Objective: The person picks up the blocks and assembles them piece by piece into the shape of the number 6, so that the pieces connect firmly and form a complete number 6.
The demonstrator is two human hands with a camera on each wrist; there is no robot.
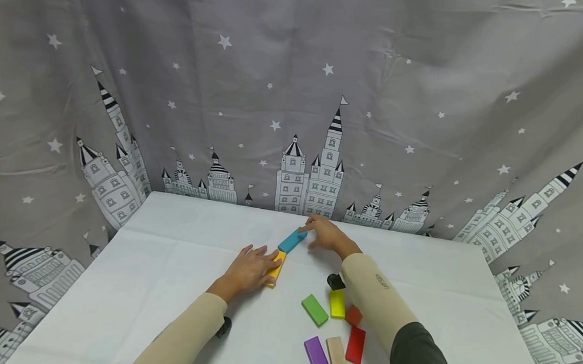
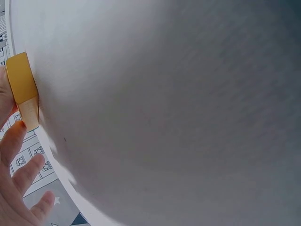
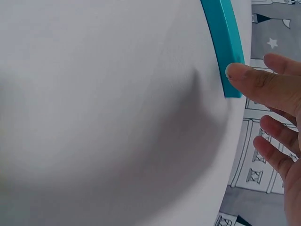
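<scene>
Two rectangular blocks lie end to end on the white tabletop in the head view, meeting at a slight bend. My left hand holds the yellow-orange block, with fingers lying across it. In the left wrist view this block shows a bare wood-coloured end, and a fingertip touches that end. At the far end of the blue block, my right hand pinches it. The right wrist view shows the thumb against the side of the blue block, the other fingers spread apart.
Nearer the front lie a green block, a yellow block, an orange-red block, a red block, a plain wooden block and a purple block. A grey castle-print curtain hangs behind the table.
</scene>
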